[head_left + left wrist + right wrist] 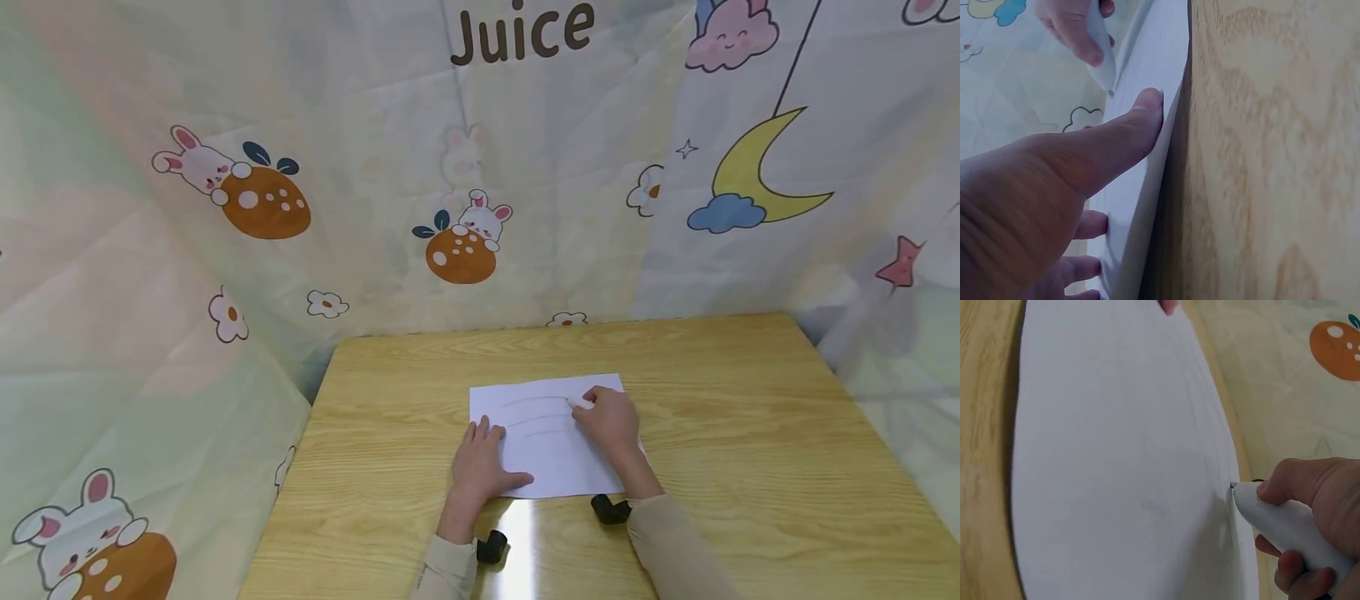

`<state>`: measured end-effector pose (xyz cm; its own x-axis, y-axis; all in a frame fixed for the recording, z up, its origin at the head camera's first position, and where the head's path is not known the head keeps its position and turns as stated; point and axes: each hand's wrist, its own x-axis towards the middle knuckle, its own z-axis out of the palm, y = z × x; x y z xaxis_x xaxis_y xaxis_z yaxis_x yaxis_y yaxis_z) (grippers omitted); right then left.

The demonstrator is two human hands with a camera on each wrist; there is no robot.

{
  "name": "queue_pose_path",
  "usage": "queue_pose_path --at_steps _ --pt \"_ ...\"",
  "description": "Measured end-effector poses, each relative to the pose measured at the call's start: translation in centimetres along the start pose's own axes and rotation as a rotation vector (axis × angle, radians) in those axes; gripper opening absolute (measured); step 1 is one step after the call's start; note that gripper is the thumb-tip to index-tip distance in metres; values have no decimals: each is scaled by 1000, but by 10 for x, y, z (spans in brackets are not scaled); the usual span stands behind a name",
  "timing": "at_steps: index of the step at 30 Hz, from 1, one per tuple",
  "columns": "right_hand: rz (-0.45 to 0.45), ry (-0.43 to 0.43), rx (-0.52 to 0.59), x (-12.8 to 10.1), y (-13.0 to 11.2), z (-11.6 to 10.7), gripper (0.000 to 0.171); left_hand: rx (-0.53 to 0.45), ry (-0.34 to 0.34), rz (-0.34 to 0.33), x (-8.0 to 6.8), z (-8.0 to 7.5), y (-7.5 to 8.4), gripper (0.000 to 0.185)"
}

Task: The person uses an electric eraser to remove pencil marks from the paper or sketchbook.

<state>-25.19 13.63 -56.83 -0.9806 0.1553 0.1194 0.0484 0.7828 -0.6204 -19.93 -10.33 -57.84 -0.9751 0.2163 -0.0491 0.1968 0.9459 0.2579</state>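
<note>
A white sheet of paper [558, 467] lies on the wooden table, with several thin curved lines across its upper half. My left hand [480, 467] rests on the paper's left side, fingers spread and thumb [1141, 119] along the near edge. That edge lifts slightly off the table in the left wrist view. My right hand [611, 423] grips a thick-bodied white pen-like tool [1288, 525] with a short metal tip. The tip touches the paper near its far edge, at the right end of the topmost line. Whether the lines are drawn or cut, I cannot tell.
The wooden table [375, 467] extends around the paper on every side. Black wrist-worn pieces [492, 547] show beside both sleeves. A cloth backdrop [360, 167] with printed rabbits, oranges and a moon hangs behind and beside the table.
</note>
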Motion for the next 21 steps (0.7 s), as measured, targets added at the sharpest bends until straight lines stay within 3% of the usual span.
queue_pose_path --at_steps 8,13,21 --pt "-6 6 -56 -9 1 5 24 -16 9 -7 -5 9 -5 96" --pt "-28 0 -35 -10 -3 9 24 -12 9 -25 -9 11 -8 95" --pt "-26 8 -39 -3 1 1 22 -19 43 -1 -5 8 0 92"
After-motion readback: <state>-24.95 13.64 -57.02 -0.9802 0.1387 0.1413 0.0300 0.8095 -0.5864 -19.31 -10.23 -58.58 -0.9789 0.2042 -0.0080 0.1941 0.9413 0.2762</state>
